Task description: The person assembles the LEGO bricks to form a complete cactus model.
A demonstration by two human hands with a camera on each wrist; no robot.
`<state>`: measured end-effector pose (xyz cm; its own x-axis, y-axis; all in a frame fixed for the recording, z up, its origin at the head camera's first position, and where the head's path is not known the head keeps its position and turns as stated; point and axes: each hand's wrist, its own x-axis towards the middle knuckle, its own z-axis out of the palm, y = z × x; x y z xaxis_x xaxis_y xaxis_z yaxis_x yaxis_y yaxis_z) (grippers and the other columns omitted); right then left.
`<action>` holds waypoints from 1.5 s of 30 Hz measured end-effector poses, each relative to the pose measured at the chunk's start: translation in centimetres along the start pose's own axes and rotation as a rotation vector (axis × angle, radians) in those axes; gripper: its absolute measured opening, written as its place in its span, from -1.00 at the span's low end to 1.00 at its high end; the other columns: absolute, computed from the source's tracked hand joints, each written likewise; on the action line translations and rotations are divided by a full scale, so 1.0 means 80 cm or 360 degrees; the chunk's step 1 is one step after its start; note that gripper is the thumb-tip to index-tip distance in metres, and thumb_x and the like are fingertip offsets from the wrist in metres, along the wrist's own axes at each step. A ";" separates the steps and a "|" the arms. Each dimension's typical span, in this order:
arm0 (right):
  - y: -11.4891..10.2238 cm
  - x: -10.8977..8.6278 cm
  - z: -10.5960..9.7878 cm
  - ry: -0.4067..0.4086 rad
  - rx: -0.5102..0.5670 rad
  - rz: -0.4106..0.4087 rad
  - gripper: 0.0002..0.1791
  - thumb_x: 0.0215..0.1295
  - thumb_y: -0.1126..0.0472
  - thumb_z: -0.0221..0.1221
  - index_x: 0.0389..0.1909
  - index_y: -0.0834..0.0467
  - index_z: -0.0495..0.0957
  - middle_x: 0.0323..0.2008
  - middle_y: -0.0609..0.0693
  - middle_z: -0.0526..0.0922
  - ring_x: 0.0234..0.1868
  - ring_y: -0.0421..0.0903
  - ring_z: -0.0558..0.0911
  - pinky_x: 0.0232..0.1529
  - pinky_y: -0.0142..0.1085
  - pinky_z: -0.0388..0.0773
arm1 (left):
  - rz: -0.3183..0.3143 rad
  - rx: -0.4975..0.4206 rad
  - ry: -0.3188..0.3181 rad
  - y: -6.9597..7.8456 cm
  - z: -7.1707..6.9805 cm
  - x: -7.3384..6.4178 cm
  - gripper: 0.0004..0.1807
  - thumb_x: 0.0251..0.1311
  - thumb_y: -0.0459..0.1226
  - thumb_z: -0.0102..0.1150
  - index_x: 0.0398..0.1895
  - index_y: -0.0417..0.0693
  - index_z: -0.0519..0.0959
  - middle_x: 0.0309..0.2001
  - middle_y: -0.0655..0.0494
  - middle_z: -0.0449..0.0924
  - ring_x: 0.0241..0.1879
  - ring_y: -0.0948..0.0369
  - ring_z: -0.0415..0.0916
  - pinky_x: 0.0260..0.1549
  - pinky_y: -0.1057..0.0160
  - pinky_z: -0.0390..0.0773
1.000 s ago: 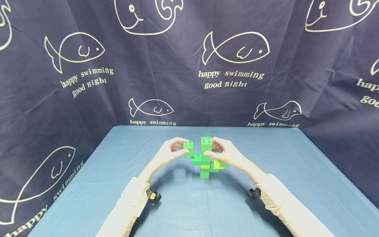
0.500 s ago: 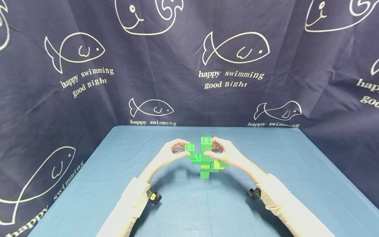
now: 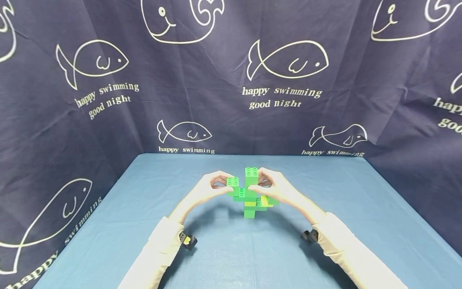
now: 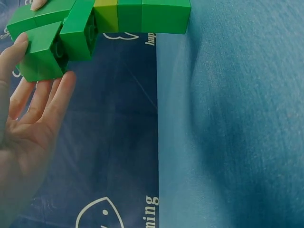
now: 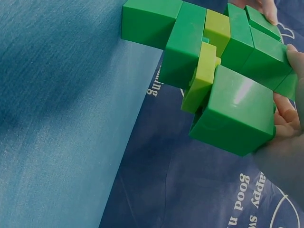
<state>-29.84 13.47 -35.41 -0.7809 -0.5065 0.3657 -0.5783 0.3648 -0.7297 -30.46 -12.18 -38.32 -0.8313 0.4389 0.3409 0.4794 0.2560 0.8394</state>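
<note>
A toy-brick stack in greens and yellow stands on the blue table, its base a green brick (image 3: 249, 214). Between thumb and fingers, my left hand (image 3: 210, 188) pinches a green brick (image 3: 233, 188) over the left end of a long green brick (image 4: 78, 29). That brick sits slightly tilted in the left wrist view, its hollow underside partly showing. My right hand (image 3: 274, 185) grips the tall green top (image 3: 251, 178) of the stack. On the right side, a thin yellow-green brick (image 5: 202, 76) carries a big green brick (image 5: 235, 109), partly hidden by the right hand in the head view.
The blue cloth-covered table (image 3: 231, 253) spreads around the stack. A dark blue curtain (image 3: 223, 100) with white fish drawings and lettering hangs behind and at the sides. Small black wrist cameras hang under both sleeves.
My left hand has moved slightly right and down with its green brick, bringing it over the long brick's left end. The right hand and the stack stay in place.
</note>
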 end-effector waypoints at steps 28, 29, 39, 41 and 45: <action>-0.008 -0.001 -0.003 -0.0031 -0.0104 -0.0042 -0.75 0.12 0.21 0.31 -0.19 0.16 0.53 -0.33 0.00 0.68 -0.21 -0.07 0.68 -0.04 -0.13 0.59 | -0.0025 -0.0029 -0.0010 0.010 0.005 -0.005 -0.65 0.08 -0.38 0.29 -0.02 -0.19 0.52 -0.12 -0.11 0.61 -0.15 0.20 0.57 -0.07 0.31 0.59; -0.006 -0.001 -0.004 -0.0031 -0.0127 -0.0053 -0.70 0.12 0.18 0.32 -0.13 0.14 0.54 -0.31 -0.02 0.68 -0.20 -0.10 0.67 -0.03 -0.15 0.59 | -0.0028 -0.0030 -0.0010 0.016 0.005 -0.006 -0.65 0.09 -0.38 0.28 -0.02 -0.20 0.52 -0.11 -0.12 0.61 -0.15 0.21 0.56 -0.08 0.31 0.59; 0.010 -0.015 -0.019 -0.0009 -0.0346 -0.0281 -0.50 0.01 0.14 0.39 0.02 0.14 0.53 -0.19 -0.06 0.66 -0.10 -0.08 0.65 0.01 -0.22 0.56 | -0.0004 -0.0035 0.0057 0.032 0.006 -0.009 -0.64 0.09 -0.39 0.27 -0.01 -0.23 0.51 -0.07 -0.13 0.59 -0.21 0.26 0.52 -0.15 0.29 0.61; 0.014 -0.018 -0.021 0.0011 -0.0422 -0.0306 -0.49 -0.01 0.13 0.40 0.01 0.17 0.54 -0.17 -0.04 0.66 -0.08 -0.09 0.63 0.02 -0.20 0.55 | -0.0021 -0.0023 0.0082 0.023 0.007 -0.007 -0.62 0.09 -0.37 0.28 0.01 -0.19 0.51 -0.05 -0.11 0.59 -0.19 0.24 0.53 -0.14 0.29 0.61; 0.022 -0.024 -0.024 0.0069 -0.0559 -0.0341 -0.50 -0.04 0.11 0.42 -0.03 0.15 0.58 -0.15 -0.04 0.66 -0.08 -0.11 0.62 0.01 -0.18 0.53 | -0.0031 0.0014 0.0128 0.003 0.008 -0.001 -0.61 0.10 -0.30 0.30 0.02 -0.09 0.52 -0.04 -0.02 0.60 -0.16 0.22 0.54 -0.13 0.29 0.60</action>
<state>-29.79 16.62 -36.26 -0.6390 -0.5695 0.5171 -0.7684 0.5029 -0.3957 -30.13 -11.61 -38.36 -0.8602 0.3635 0.3577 0.4651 0.2712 0.8427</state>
